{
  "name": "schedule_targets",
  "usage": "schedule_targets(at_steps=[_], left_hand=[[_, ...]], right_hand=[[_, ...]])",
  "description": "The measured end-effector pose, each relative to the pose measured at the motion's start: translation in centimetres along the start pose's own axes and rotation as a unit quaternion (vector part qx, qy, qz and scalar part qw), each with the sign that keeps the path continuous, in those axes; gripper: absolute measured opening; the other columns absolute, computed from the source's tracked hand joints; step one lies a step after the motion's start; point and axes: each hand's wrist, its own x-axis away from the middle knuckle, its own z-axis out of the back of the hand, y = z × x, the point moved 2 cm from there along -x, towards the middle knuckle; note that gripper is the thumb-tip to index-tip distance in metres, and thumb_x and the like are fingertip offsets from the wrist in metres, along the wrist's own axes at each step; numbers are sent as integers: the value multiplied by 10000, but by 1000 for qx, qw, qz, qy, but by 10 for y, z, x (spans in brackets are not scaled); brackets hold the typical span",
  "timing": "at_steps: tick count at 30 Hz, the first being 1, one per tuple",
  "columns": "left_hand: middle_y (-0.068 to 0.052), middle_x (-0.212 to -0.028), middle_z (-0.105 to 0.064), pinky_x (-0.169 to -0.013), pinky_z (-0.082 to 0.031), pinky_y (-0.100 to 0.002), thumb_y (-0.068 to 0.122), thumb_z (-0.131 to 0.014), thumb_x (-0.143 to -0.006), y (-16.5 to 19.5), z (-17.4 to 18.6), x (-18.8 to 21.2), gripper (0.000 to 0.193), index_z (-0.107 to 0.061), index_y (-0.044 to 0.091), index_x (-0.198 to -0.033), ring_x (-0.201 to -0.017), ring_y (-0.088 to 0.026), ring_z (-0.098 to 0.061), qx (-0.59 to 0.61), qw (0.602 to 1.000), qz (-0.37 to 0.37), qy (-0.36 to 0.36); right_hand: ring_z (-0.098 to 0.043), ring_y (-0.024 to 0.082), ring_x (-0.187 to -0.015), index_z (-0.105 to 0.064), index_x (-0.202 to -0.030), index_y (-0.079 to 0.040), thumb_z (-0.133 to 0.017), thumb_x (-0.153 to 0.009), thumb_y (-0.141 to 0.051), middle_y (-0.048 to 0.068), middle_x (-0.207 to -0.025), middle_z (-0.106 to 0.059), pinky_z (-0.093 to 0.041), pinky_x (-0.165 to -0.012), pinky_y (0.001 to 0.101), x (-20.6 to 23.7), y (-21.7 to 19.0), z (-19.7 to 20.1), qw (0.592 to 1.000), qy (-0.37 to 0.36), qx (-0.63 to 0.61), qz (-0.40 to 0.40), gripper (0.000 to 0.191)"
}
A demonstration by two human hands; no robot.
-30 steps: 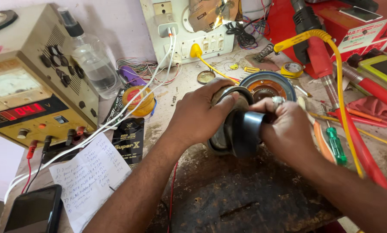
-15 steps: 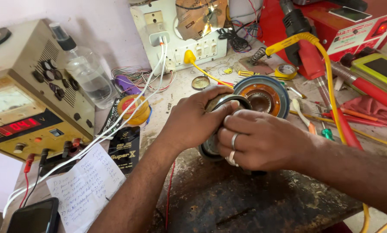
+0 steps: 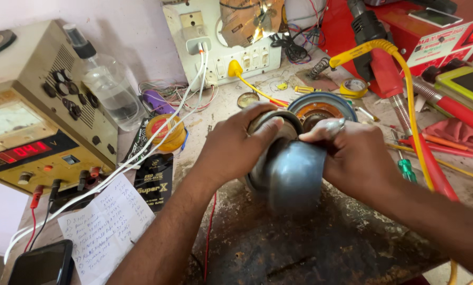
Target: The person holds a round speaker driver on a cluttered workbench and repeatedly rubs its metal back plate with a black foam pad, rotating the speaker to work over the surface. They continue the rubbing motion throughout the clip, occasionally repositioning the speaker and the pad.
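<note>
The grey metal shell (image 3: pixel 292 177) — a rounded, drum-like motor housing — sits between both hands just above the worn front part of the bench (image 3: pixel 321 248), its closed dome turned toward the camera and its long axis running roughly away from the person, toward the back wall. The left hand (image 3: pixel 231 150) wraps the far left of the shell, thumb laid over the ringed rim at its top, fingers closed around the side. The right hand (image 3: pixel 355 158) clamps the right flank, fingers curled over the upper edge — a ring shows on one finger. So both hands are closed on the shell, one on each side, neither nearer than the other; the axis lies between the palms.

Just behind it stands a blue-rimmed ring with copper windings (image 3: pixel 321 108). Farther left lie a roll of yellow tape (image 3: pixel 165 132), a clear bottle (image 3: pixel 107 87) and a power supply (image 3: pixel 31 116).
</note>
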Motion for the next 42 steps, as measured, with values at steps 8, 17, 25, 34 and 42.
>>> schedule_targets(at_steps=[8,17,25,34,42], left_hand=[[-81,-1155,-793,-930,-547,-349,365,-616,-870,-15,0,-3,482,-671,184,-1313,-1078,-216,-756,61,998,13,-12],[-78,-1151,-791,-953,-541,-311,377,-656,-935,-17,4,0,422,-685,164,-1298,-1075,-161,-735,96,995,-2,-35],[-60,-1158,-793,-960,-551,-305,397,-684,-910,1,6,2,445,-692,179,-1298,-1083,-141,-741,86,993,-3,-75],[-39,-1303,-721,-1068,-459,-302,392,-636,-966,-18,9,1,455,-664,147,-1348,-1223,-127,-627,177,977,-19,-115],[-28,-1353,-659,-1100,-420,-315,433,-580,-978,-43,14,3,507,-618,167,-1408,-1276,-118,-557,253,959,52,-119]], right_hand=[[-729,190,-577,-827,-1005,-109,-794,-879,-338,157,-722,-733,-512,-565,363,2,9,-12,986,-54,76,-136,264],[-707,236,-985,-737,-966,-68,-710,-781,-91,62,-968,-713,-592,-792,357,-13,-27,-5,905,21,98,413,189],[-657,279,-902,-676,-785,-60,-650,-738,-224,74,-870,-644,-559,-790,411,4,-55,4,722,-96,211,652,173],[-660,259,-1079,-706,-987,-50,-639,-829,-197,90,-1066,-663,-538,-1041,379,69,-51,22,821,-146,124,537,226],[-519,63,-700,-675,-929,38,-773,-954,-81,40,-811,-655,-408,-601,244,114,55,16,919,223,-240,-221,156]])
